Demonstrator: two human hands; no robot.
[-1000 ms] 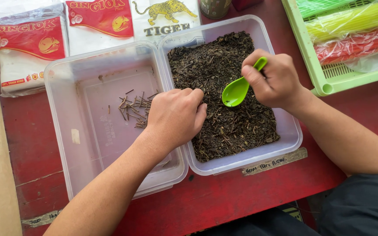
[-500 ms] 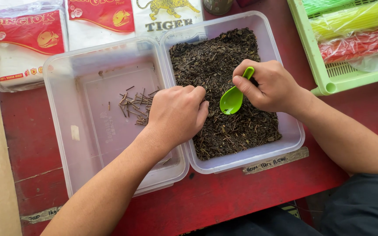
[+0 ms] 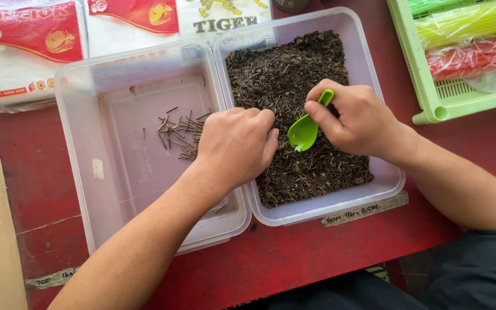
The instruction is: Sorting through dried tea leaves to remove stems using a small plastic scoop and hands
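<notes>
Your right hand (image 3: 357, 117) has brought the green spoon (image 3: 304, 130) down, gripped tight, so its tip now touches the dark tea leaves (image 3: 294, 74) in the right tub (image 3: 368, 63). Your left hand (image 3: 236, 143) stays curled at their edge, and I cannot tell what it pinches.

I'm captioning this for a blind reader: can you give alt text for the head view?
A right hand holds a green plastic spoon over dark dried leaves in a clear tub, while the left hand digs in beside it. A neighbouring clear tub holds a few brown stems.
</notes>
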